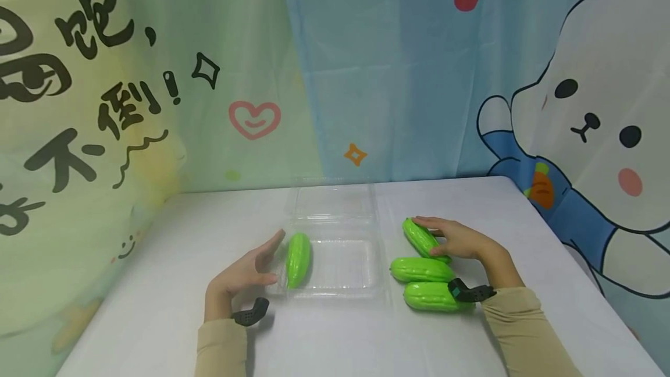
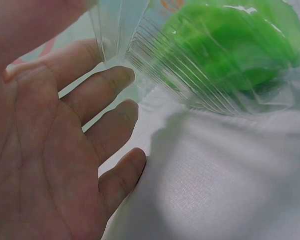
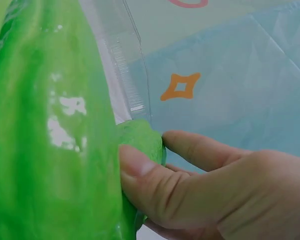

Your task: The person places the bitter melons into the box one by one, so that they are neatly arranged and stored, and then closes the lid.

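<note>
A clear plastic box with a hinged lid folded back lies on the white table, and one ridged green cucumber lies lengthwise along its left side. At the box's left wall is my left hand, thumb and fingers spread apart, holding nothing; the left wrist view shows its palm next to the ribbed plastic wall. My right hand grips the farthest cucumber on the right, thumb on the near side and fingers over the far side. In the right wrist view, another cucumber partly covers the gripped one.
Two more cucumbers, a middle one and a near one, lie side by side right of the box, close under the right wrist. A printed curtain hangs behind the table.
</note>
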`<state>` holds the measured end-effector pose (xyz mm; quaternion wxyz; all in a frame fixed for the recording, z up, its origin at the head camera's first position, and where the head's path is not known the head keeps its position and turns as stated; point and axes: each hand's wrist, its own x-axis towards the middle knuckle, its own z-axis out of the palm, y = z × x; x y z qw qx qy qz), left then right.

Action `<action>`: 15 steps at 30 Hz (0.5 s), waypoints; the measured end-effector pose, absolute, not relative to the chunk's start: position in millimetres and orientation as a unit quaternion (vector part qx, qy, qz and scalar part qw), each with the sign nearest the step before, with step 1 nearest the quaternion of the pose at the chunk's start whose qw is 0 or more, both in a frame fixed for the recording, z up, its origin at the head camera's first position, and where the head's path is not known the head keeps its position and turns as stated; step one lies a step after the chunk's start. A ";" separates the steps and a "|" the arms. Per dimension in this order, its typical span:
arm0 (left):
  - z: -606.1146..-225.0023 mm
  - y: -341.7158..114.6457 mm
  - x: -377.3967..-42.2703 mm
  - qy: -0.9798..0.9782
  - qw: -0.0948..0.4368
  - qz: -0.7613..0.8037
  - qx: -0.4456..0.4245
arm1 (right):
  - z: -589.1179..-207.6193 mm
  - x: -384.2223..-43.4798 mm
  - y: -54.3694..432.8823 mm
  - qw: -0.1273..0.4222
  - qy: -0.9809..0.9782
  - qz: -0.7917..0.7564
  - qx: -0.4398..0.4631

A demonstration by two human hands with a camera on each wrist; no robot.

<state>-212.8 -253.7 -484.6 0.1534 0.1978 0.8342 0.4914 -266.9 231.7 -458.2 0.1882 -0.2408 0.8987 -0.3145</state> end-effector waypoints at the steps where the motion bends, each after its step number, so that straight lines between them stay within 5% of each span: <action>1: -484.9 -254.0 -213.0 0.834 0.154 0.492 0.198 | -457.7 -266.9 231.9 0.189 0.899 -0.316 -0.236; 15: -488.3 -255.1 -216.5 0.831 0.161 0.493 0.202 | -459.3 -261.5 227.7 0.138 0.912 -0.306 -0.236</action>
